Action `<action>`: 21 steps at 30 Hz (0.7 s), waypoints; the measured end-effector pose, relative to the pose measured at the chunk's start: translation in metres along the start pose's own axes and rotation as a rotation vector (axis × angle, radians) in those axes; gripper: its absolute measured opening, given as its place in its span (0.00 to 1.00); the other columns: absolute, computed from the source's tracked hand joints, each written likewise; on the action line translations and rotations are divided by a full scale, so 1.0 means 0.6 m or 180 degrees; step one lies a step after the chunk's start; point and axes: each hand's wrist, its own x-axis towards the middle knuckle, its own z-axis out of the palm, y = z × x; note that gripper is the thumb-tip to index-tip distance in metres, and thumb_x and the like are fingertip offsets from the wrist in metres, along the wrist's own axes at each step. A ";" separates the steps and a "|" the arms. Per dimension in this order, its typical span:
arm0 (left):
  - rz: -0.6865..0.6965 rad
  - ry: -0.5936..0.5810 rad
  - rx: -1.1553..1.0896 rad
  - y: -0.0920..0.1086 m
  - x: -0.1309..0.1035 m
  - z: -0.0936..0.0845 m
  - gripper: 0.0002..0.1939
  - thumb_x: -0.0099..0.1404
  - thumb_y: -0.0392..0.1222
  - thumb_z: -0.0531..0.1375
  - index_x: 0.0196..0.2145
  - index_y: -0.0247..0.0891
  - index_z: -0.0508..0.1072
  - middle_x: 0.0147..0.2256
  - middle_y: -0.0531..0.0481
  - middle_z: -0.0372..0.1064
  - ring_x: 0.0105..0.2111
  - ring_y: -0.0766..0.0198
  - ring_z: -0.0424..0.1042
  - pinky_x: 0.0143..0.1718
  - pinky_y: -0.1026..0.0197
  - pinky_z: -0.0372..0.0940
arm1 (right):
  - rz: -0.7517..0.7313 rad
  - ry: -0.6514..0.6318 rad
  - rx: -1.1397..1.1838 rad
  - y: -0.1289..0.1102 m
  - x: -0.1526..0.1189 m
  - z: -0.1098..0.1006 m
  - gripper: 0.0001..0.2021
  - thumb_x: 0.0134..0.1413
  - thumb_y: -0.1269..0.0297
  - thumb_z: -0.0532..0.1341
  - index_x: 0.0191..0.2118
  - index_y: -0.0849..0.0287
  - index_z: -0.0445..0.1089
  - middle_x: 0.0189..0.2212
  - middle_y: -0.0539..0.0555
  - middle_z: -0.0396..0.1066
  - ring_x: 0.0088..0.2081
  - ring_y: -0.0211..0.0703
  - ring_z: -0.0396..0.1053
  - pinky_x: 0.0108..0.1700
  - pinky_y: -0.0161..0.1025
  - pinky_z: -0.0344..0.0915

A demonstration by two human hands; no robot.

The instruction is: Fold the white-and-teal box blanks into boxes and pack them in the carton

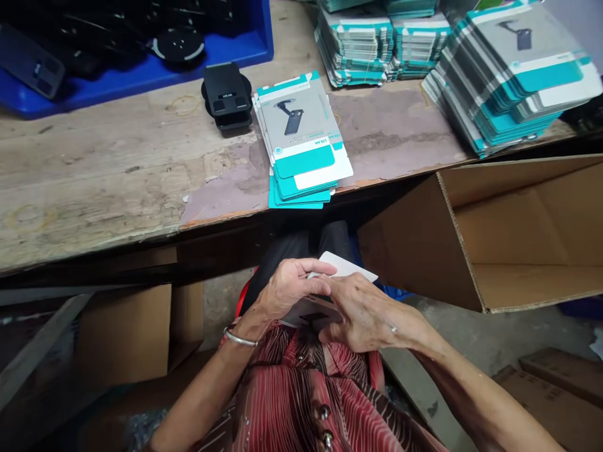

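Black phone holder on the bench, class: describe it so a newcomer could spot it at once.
Find the blue bin at the picture's top left. Below its right end, on the wooden bench, the black phone holder sits left of a pile of flat cartons. Unlike the black parts inside the bin, it stands outside.

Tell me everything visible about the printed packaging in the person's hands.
The printed packaging looks like thin card, with a greyish face carrying a dark printed shape. A plain white flap-like piece juts out beyond the fingers. It is held in front of the shirt, below the bench edge, with the left hand and right hand both touching it. They cover much of it, so its full outline, and whether it is flat or opened out, cannot be told.
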 end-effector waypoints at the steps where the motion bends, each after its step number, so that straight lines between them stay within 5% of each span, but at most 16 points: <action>1: 0.0005 0.0070 -0.0144 0.001 0.000 -0.004 0.18 0.47 0.42 0.71 0.37 0.34 0.80 0.32 0.48 0.77 0.30 0.64 0.72 0.34 0.64 0.65 | -0.0139 0.0271 0.0260 0.007 -0.005 0.000 0.20 0.43 0.65 0.68 0.46 0.59 0.70 0.40 0.57 0.74 0.43 0.52 0.71 0.45 0.49 0.68; 3: 0.0007 0.0239 -0.0440 0.004 0.000 -0.011 0.17 0.46 0.42 0.71 0.35 0.33 0.80 0.30 0.47 0.77 0.28 0.65 0.72 0.32 0.64 0.65 | -0.0470 0.1497 0.0973 0.028 -0.017 0.003 0.20 0.47 0.67 0.67 0.48 0.55 0.69 0.41 0.54 0.75 0.41 0.47 0.74 0.45 0.46 0.70; 5: 0.0020 0.0397 -0.0667 0.009 0.000 -0.016 0.17 0.44 0.42 0.72 0.33 0.32 0.80 0.28 0.46 0.77 0.26 0.65 0.72 0.30 0.65 0.65 | -0.0525 0.3234 0.1711 0.055 -0.022 0.013 0.19 0.47 0.69 0.67 0.47 0.53 0.70 0.39 0.53 0.76 0.39 0.44 0.75 0.45 0.44 0.71; 7: 0.0034 0.0491 -0.0787 0.013 0.001 -0.017 0.17 0.42 0.42 0.72 0.32 0.32 0.80 0.27 0.45 0.77 0.25 0.65 0.72 0.29 0.65 0.65 | -0.0148 0.4104 0.2353 0.080 -0.010 0.029 0.19 0.41 0.67 0.71 0.43 0.55 0.71 0.36 0.53 0.76 0.36 0.44 0.75 0.42 0.44 0.72; 12: -0.0025 0.0488 -0.0749 0.018 0.008 0.000 0.17 0.41 0.42 0.73 0.30 0.31 0.80 0.27 0.44 0.77 0.25 0.64 0.72 0.29 0.63 0.66 | 0.0351 0.2505 0.3175 0.112 0.050 0.065 0.18 0.35 0.54 0.71 0.32 0.61 0.73 0.24 0.50 0.72 0.23 0.39 0.67 0.24 0.36 0.64; 16: 0.0062 0.0652 -0.0710 0.014 0.016 0.009 0.17 0.42 0.46 0.73 0.28 0.31 0.79 0.24 0.46 0.75 0.22 0.66 0.70 0.26 0.64 0.64 | -0.0066 0.2345 0.1989 0.121 0.064 0.039 0.12 0.40 0.58 0.69 0.32 0.59 0.75 0.26 0.48 0.72 0.25 0.37 0.66 0.25 0.33 0.62; 21: 0.0477 0.0887 -0.0637 0.001 0.017 0.007 0.21 0.52 0.57 0.67 0.25 0.32 0.79 0.26 0.45 0.73 0.25 0.64 0.69 0.29 0.61 0.65 | -0.0954 0.1859 0.0366 0.135 0.055 0.010 0.11 0.58 0.62 0.59 0.42 0.59 0.75 0.29 0.51 0.75 0.27 0.36 0.69 0.31 0.33 0.64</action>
